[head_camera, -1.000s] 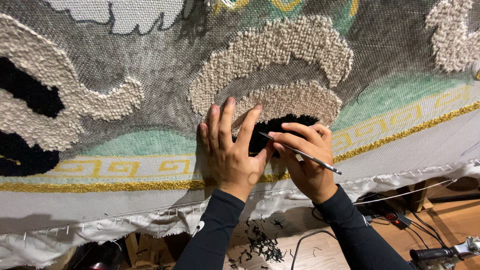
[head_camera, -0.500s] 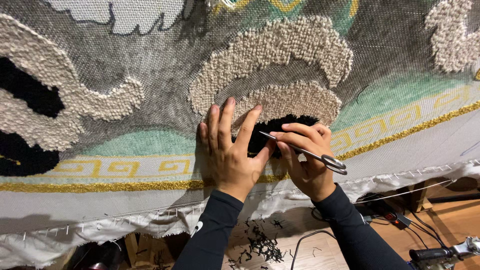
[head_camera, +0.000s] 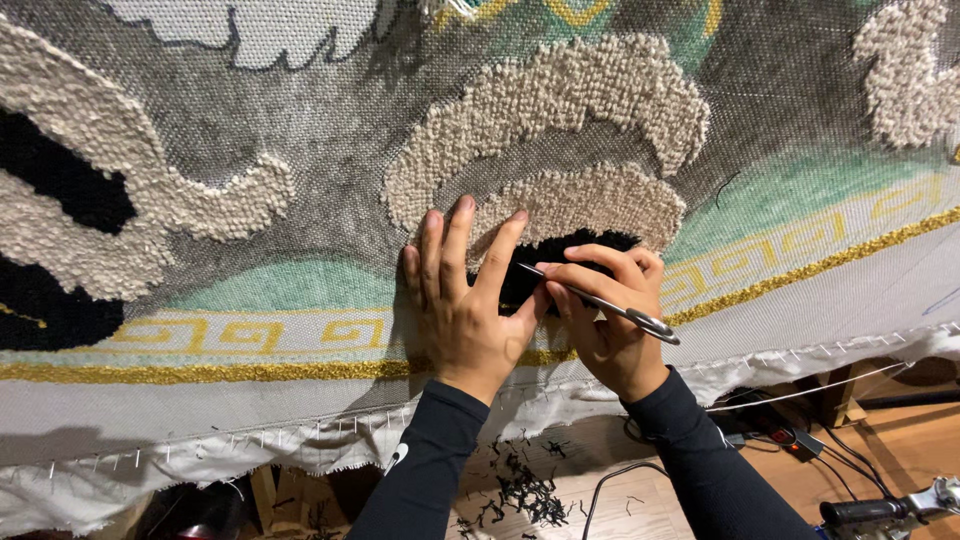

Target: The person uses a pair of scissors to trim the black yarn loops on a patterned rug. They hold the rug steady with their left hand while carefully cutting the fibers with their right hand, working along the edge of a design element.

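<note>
Scissors (head_camera: 600, 302), slim and metal, are lying slantwise in your right hand (head_camera: 605, 325): your right fingers (head_camera: 590, 268) are curling around the shaft and pinching it narrowly, with the blade tip poking out past them toward your left thumb and the looped handle end sticking out behind your knuckles. The tip is resting at the edge of the black tufted patch (head_camera: 560, 250), which is showing just above your right fingers and between the two hands. Your left hand (head_camera: 465, 310) is pressing flat on the stretched rug cloth (head_camera: 250, 150), its fingers (head_camera: 458, 235) spreading wide and holding nothing, their tips reaching the lower edge of the beige looped arch (head_camera: 560, 110). Just beneath both palms the gold yarn border (head_camera: 200, 372) is running across, and under that the white cloth edge is hanging on a row of nails. Below your wrists, dark yarn clippings (head_camera: 525, 490) are lying scattered on the wooden floor (head_camera: 900, 455), with black cables (head_camera: 790, 440) lying to the right of your right sleeve.
</note>
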